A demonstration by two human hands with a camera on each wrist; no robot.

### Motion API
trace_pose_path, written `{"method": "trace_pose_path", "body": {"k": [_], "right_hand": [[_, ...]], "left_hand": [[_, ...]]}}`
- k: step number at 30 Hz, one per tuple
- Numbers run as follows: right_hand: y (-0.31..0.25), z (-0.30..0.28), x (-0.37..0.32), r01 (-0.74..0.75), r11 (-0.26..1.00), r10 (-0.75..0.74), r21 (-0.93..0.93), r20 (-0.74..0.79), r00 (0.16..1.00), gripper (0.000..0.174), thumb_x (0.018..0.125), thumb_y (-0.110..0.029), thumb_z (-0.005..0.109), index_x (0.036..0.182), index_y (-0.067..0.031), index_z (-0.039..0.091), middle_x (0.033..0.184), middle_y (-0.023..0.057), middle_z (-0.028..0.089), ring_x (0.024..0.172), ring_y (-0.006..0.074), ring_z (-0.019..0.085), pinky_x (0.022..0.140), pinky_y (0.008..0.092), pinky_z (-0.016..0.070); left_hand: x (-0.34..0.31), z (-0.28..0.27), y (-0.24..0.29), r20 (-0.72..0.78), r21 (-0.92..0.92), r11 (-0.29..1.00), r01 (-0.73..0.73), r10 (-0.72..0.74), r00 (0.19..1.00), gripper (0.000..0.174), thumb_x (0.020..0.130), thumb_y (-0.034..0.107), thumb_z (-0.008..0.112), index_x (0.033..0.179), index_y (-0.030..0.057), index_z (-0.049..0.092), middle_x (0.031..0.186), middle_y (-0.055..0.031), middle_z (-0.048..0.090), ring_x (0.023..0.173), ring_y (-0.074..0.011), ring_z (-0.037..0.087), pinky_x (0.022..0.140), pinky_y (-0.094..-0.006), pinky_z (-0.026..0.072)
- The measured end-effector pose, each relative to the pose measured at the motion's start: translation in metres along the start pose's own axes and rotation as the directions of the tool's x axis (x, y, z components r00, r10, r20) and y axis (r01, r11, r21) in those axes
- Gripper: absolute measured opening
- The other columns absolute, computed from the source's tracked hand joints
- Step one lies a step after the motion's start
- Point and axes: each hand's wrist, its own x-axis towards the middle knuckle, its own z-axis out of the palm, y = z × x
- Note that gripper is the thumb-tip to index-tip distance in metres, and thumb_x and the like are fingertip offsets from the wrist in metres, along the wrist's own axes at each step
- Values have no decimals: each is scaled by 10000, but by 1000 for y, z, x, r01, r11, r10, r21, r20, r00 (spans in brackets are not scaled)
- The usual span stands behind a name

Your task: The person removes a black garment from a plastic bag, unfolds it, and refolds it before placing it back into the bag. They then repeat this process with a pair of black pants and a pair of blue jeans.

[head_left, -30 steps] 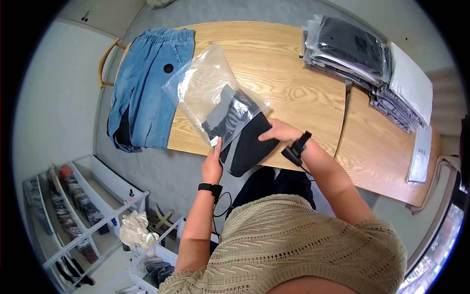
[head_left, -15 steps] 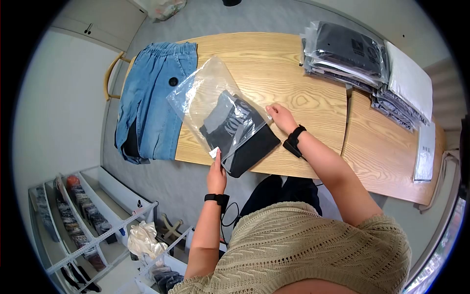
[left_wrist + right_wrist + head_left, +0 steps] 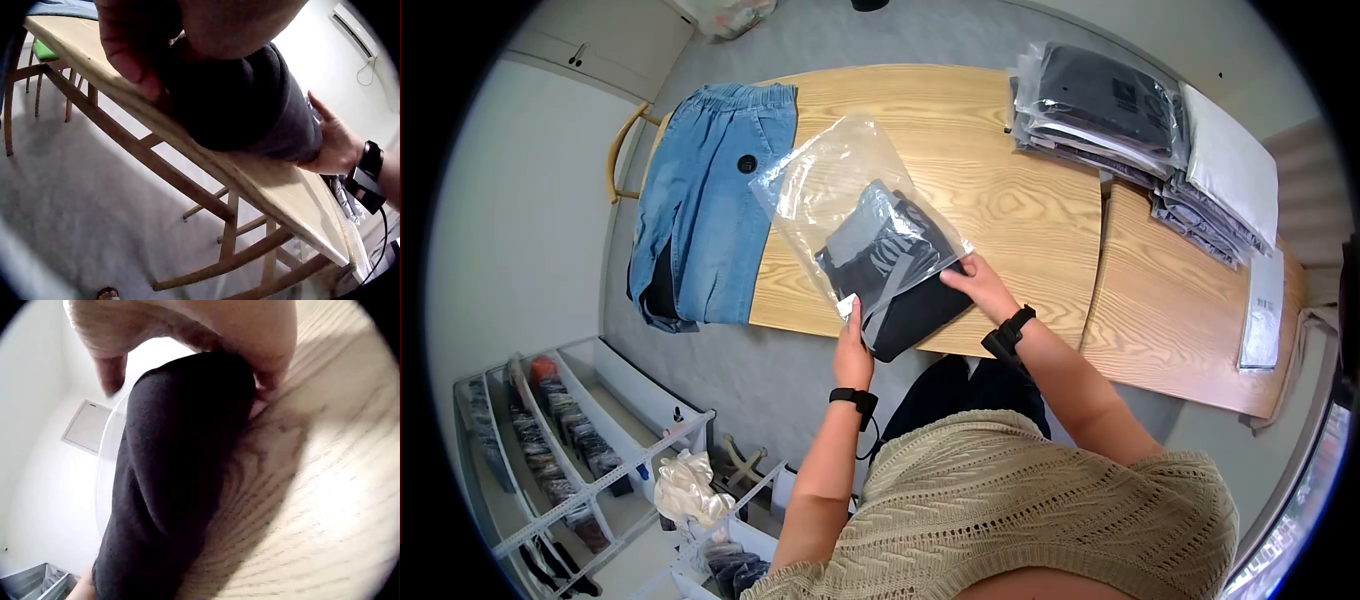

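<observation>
A folded dark garment [image 3: 920, 318] lies partly inside a clear plastic bag [image 3: 855, 150] near the table's front edge. Its black near end sticks out of the bag's mouth. Grey and patterned parts show through the plastic. My left hand [image 3: 855, 358] grips the near left side, thumb on top beside a small white label [image 3: 846, 306]. At the right side, my right hand [image 3: 985, 286] holds the garment and the bag's edge between thumb and fingers. The right wrist view shows that hand curled over the black roll of cloth [image 3: 175, 450], close above the wood.
Blue jeans [image 3: 710, 210] are spread at the table's left end. Bagged garments [image 3: 1100, 100] are stacked at the back right, with a white package [image 3: 1230, 160] beside them. A flat packet [image 3: 1260, 310] lies farther right. Compartmented bins [image 3: 580, 440] stand at lower left.
My right hand left the garment's side for the bag's edge, then came back onto the garment with that edge. The bag's right corner now sits farther over the garment. My left hand kept its grip.
</observation>
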Motion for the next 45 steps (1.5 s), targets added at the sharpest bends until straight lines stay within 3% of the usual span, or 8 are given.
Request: {"method": "trace_pose_path", "body": {"k": [3, 9, 20, 26, 29, 30, 34, 45], "right_hand": [[-26, -4, -12, -316, 936, 329, -155, 63, 942, 476, 790, -131, 702, 1201, 30, 526, 1107, 91, 618, 1005, 189, 567, 917, 297, 414], [-19, -21, -18, -361, 926, 348, 111, 120, 930, 432, 779, 7, 620, 1198, 30, 519, 1084, 83, 614, 970, 188, 582, 881, 295, 441], [17, 19, 4, -31, 795, 240, 606, -268, 933, 312, 784, 32, 601, 1087, 12, 528, 992, 83, 609, 894, 187, 593, 806, 301, 484], [3, 28, 1, -51, 998, 22, -48, -480, 877, 406, 809, -97, 638, 1164, 31, 489, 1037, 138, 611, 930, 247, 591, 839, 328, 462], [6, 15, -20, -126, 552, -362, -824, -373, 854, 457, 757, -204, 698, 1141, -27, 523, 1037, 188, 572, 1037, 340, 523, 932, 418, 395], [-1, 14, -30, -127, 549, -359, -826, -370, 857, 457, 757, -204, 698, 1141, -27, 523, 1037, 188, 572, 1037, 340, 523, 932, 418, 395], [-17, 12, -44, 668, 107, -413, -737, 578, 704, 377, 764, -165, 637, 1125, -88, 562, 1207, 82, 540, 1176, 243, 481, 997, 408, 355], [17, 55, -1, 454, -83, -183, -887, 462, 868, 454, 886, -232, 438, 1340, -216, 448, 1395, 111, 424, 1307, 280, 367, 1045, 576, 222]], "left_hand": [[4, -1, 6, 14, -12, 997, -71, 71, 997, 787, 760, -169, 426, 1437, 216, 310, 1130, -227, 574, 1009, -384, 560, 854, -411, 442], [5, -9, 29, 151, 63, 988, -141, 131, 980, 773, 773, -135, 409, 1430, 262, 315, 1119, -211, 589, 959, -400, 569, 793, -433, 455], [-7, 1, 39, 64, 128, 991, -27, 19, 998, 804, 823, 71, 536, 1470, 65, 60, 749, -245, 611, 664, -404, 602, 571, -464, 451], [-2, -5, 53, -30, 139, 990, -37, 41, 999, 795, 836, 76, 530, 1475, 88, 57, 772, -241, 620, 682, -408, 601, 585, -461, 455], [-2, 4, 39, 3, 127, 989, -76, 76, 997, 795, 828, 99, 544, 1474, 97, 81, 758, -237, 619, 669, -398, 606, 576, -458, 456], [-3, 7, 36, 4, 123, 990, -72, 72, 997, 795, 828, 99, 544, 1474, 97, 81, 758, -237, 619, 669, -398, 606, 576, -458, 456], [-3, 13, 32, 8, 94, 991, -97, 97, 995, 809, 822, 99, 551, 1478, 124, 80, 753, -224, 621, 657, -395, 602, 572, -456, 454], [2, 16, 41, 22, 108, 989, -104, 103, 994, 817, 817, 72, 526, 1480, 108, 51, 702, -218, 606, 599, -384, 587, 531, -449, 439]]}}
